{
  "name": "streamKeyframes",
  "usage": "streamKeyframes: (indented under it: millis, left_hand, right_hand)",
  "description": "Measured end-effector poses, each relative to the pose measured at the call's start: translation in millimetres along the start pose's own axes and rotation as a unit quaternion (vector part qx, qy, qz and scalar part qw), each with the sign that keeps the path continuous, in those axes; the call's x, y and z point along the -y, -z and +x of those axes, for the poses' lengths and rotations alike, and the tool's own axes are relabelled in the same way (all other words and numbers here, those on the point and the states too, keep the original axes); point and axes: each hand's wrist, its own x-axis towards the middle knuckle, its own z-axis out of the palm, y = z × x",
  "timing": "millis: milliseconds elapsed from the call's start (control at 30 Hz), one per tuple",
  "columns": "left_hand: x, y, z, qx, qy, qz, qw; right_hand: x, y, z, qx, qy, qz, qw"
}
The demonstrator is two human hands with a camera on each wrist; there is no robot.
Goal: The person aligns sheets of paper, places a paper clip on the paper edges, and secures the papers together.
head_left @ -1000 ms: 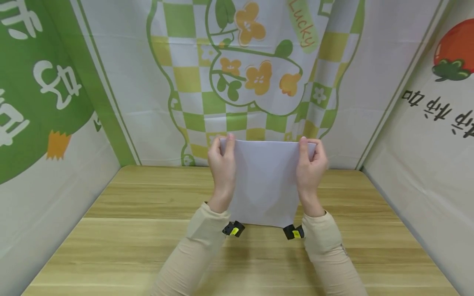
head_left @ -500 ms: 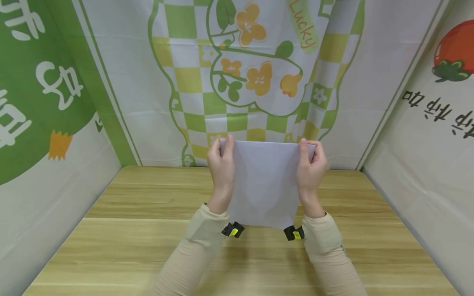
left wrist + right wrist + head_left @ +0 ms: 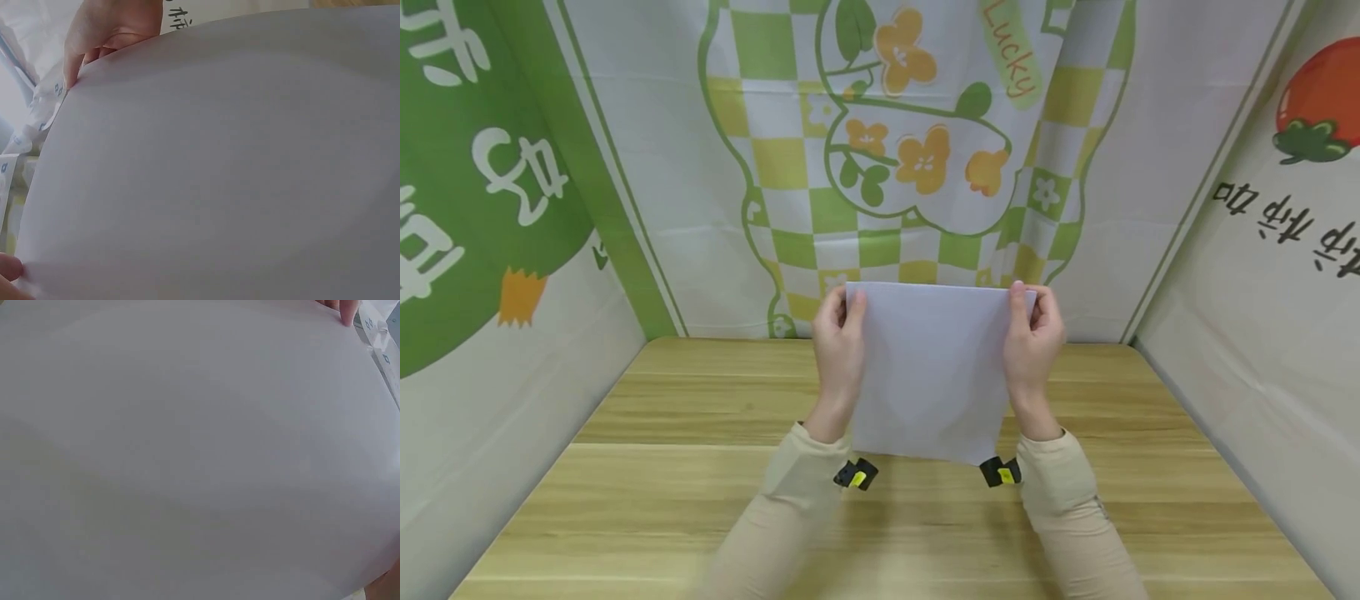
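A plain white sheet of paper (image 3: 932,375) is held up in front of me above the table, its top edge nearly level. My left hand (image 3: 841,346) pinches its upper left corner, thumb on the near face and fingers curled behind. At the upper right corner my right hand (image 3: 1032,337) grips the sheet the same way. The near face of the paper (image 3: 212,156) fills most of the left wrist view, with the right hand (image 3: 119,28) at its far corner. In the right wrist view the paper (image 3: 200,437) covers nearly everything, and the left hand's fingertips (image 3: 349,311) show at the top.
The wooden table (image 3: 700,475) spreads beneath both arms. Behind it hangs a checked, flowered curtain (image 3: 775,167). Printed cloth walls stand at the left (image 3: 535,275) and right (image 3: 1262,275). Small black wrist cameras (image 3: 856,474) sit just below the paper.
My left hand has shifted slightly left and down, its thumb lower, so more of the paper's upper left corner shows. The right hand has barely moved. The sheet stays at about the same height.
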Motion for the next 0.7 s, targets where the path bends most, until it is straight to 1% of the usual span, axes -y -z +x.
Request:
streamKeyframes:
  millis: [33, 100, 267, 300, 367, 533, 700]
  left_hand:
    - [0.3, 1.0, 0.1, 0.003, -0.001, 0.0, 1.0]
    - [-7.7, 2.8, -1.6, 0.01, 0.005, -0.001, 0.9999]
    - [-28.4, 5.8, -6.7, 0.019, 0.013, -0.004, 0.9997]
    - [-28.2, 6.2, -6.7, 0.017, 0.01, -0.005, 0.9998]
    - [-27.6, 6.7, -6.7, 0.016, 0.006, -0.007, 0.9998]
    - [-26.9, 6.7, -6.5, 0.016, 0.006, -0.018, 0.9997]
    - [-25.8, 6.1, -6.0, 0.011, 0.011, -0.027, 0.9995]
  right_hand:
    - [-1, 1, 0.3, -0.001, 0.001, 0.003, 1.0]
    - [-7, 2, 2.0, -0.004, 0.002, 0.008, 1.0]
    - [-8, 6, 2.6, -0.004, 0.006, 0.007, 0.9999]
    - [-4, 7, 1.6, -0.002, 0.005, 0.005, 1.0]
    - [-2, 8, 1.6, -0.003, -0.001, 0.006, 1.0]
    - [-5, 12, 3.5, -0.013, -0.014, 0.01, 0.9998]
    - [-25, 18, 7.9, -0.001, -0.017, 0.014, 0.9998]
